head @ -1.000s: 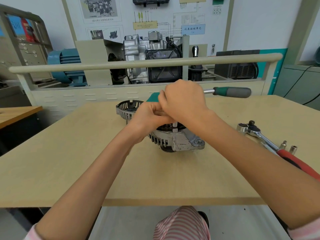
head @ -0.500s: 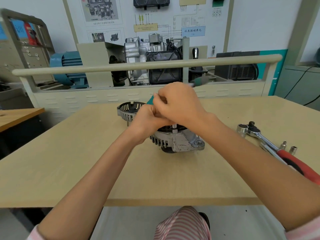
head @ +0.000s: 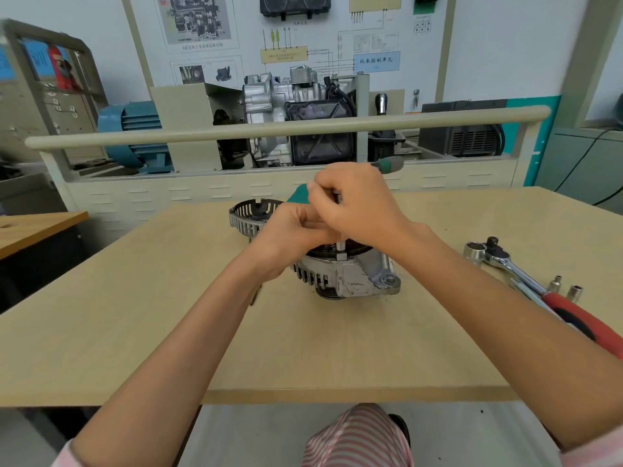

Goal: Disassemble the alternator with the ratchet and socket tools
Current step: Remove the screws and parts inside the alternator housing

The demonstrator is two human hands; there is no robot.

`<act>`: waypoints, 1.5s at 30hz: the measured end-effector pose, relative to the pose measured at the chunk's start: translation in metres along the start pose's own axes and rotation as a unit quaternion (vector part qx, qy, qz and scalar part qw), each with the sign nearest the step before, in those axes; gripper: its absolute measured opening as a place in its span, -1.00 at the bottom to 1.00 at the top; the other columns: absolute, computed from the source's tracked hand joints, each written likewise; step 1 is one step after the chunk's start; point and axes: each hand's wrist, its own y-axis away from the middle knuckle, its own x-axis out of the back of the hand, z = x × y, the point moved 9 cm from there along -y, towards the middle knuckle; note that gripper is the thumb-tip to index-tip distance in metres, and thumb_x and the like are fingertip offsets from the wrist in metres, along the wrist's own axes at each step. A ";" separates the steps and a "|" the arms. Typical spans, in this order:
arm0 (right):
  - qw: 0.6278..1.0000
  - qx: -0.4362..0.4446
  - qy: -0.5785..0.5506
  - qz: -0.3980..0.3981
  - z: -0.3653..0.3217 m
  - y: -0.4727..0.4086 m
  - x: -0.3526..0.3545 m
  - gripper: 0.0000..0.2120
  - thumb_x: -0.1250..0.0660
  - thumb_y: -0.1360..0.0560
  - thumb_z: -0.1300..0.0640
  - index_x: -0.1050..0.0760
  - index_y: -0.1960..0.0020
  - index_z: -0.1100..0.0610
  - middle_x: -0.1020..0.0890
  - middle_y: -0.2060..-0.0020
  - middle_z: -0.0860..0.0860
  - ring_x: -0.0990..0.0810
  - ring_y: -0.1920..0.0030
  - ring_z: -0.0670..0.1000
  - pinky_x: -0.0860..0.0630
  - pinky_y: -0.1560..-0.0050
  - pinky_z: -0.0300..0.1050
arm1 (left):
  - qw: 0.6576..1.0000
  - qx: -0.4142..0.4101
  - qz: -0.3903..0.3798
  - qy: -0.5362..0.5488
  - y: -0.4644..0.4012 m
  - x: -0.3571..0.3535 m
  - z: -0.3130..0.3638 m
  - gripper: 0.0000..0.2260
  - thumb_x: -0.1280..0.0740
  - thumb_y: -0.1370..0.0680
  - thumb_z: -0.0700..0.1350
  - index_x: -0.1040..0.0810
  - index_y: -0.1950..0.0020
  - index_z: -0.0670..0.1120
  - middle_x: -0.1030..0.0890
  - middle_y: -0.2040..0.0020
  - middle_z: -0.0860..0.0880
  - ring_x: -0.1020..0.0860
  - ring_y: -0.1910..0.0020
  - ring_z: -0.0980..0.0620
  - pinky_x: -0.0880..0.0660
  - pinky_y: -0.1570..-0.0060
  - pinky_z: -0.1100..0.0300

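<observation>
Right now the right hand (head: 357, 203) is gripping the green ratchet (head: 387, 164) over the alternator (head: 350, 274). The left hand (head: 290, 237) is curling its fingers round the socket shaft (head: 340, 247). The alternator is sitting in the middle of the table (head: 135, 315). A red-handled ratchet (head: 526, 278) is lying to the right.

Light wood worktop (head: 141, 332) fills the lower frame. Behind it, a beige stand (head: 236, 193) with a rail (head: 286, 126) holds a cutaway engine (head: 296, 112) and a blue motor (head: 135, 129). White wall with a diagram board (head: 286, 35) at top centre. Grey cabinet (head: 40, 96) upper left; second desk (head: 33, 227) at left edge.
</observation>
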 end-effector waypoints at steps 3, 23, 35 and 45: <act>0.971 -0.046 0.233 -0.004 0.002 -0.002 -0.005 -0.72 -0.10 -0.55 0.06 -0.27 0.31 0.12 -0.30 0.44 -0.02 -0.36 0.35 0.02 -0.19 0.38 -0.12 | 0.999 0.005 0.046 -0.021 -0.003 0.004 -0.003 -0.69 -0.43 -0.38 -0.39 -0.60 0.40 0.01 -0.65 0.40 0.09 -0.63 0.32 0.22 -0.49 0.29 0.42; 0.947 -0.119 0.298 -0.019 0.013 -0.006 -0.005 -0.69 -0.07 -0.56 0.06 -0.25 0.34 0.13 -0.23 0.47 0.03 -0.35 0.33 0.07 -0.25 0.39 -0.17 | 0.999 -0.005 0.024 -0.031 -0.005 0.000 -0.001 -0.77 -0.42 -0.37 -0.40 -0.62 0.26 -0.05 -0.66 0.35 0.13 -0.64 0.25 0.21 -0.51 0.20 0.43; 0.999 -0.001 -0.037 0.021 0.009 -0.003 0.000 -0.67 -0.21 -0.50 0.17 -0.28 0.43 0.16 -0.37 0.53 0.03 -0.36 0.43 0.01 -0.28 0.36 -0.06 | 1.000 -0.005 -0.022 0.002 -0.001 -0.001 0.002 -0.82 -0.40 -0.44 -0.30 -0.66 0.13 -0.02 -0.70 0.18 0.09 -0.65 0.07 0.16 -0.50 0.03 0.41; 0.951 -0.084 0.297 -0.003 0.009 -0.006 -0.007 -0.67 -0.09 -0.54 0.06 -0.21 0.37 0.13 -0.24 0.47 0.00 -0.28 0.44 0.02 -0.13 0.43 -0.16 | 0.999 -0.006 0.026 -0.032 -0.002 0.000 -0.001 -0.74 -0.40 -0.42 -0.37 -0.59 0.32 -0.01 -0.64 0.40 0.15 -0.61 0.31 0.28 -0.46 0.27 0.49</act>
